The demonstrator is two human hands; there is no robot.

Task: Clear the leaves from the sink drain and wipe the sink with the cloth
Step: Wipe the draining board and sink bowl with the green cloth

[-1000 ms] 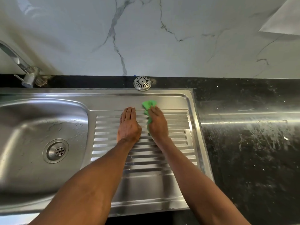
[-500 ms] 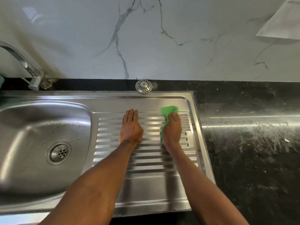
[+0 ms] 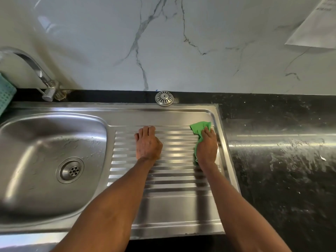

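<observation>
Drainboard (image 3: 174,206) edge: cloth (image 3: 199,129), right hand (image 3: 207,148).

Left hand (image 3: 148,144) laid flat, palm down, fingers straight and close together, pointing away from the body, forearm bare and stretched forward from the lower edge of the view. Right hand (image 3: 207,145) set well apart from the left, palm down, fingers bent over and pressing a crumpled bright green cloth (image 3: 199,128), bare forearm reaching forward alongside. Both wrists held low and roughly level, arms nearly parallel.
</observation>
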